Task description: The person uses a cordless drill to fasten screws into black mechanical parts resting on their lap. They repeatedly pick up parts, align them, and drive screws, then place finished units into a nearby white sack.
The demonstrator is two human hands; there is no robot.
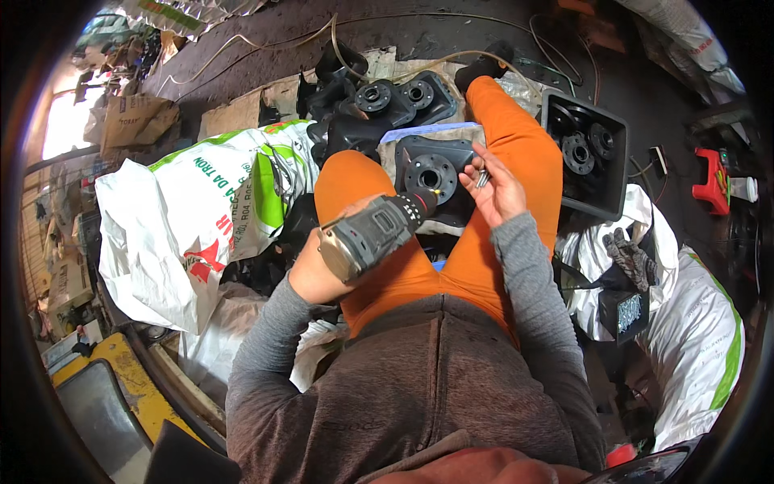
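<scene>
- The left hand (pixel 313 266) is wrapped around a cordless drill (pixel 372 232), whose nose points across the body at the black part (pixel 430 164); the drill hides most of the fingers.
- The right hand (pixel 501 192) is half curled, palm up, with a few silver screws (pixel 483 178) at its fingers, just beside the part.
- The black part sits between the knees, ring side up, on a support with a blue edge (pixel 431 129). Whether the drill bit (pixel 437 192) touches it cannot be told from above.
- The drill appears to lean; for clean work, the bit should stand in line with the hole, and pressure should come straight down its length.
- A screw is best started upright by the fingertips, which should then leave the bit's path.
- Slow speed first seems wise, easing off once the head seats, since a hard finish could strip the thread.
- The knees could steady the part against twisting.
- Spare screws are best held deep in the palm, clear of the turning chuck (pixel 418 202).
</scene>
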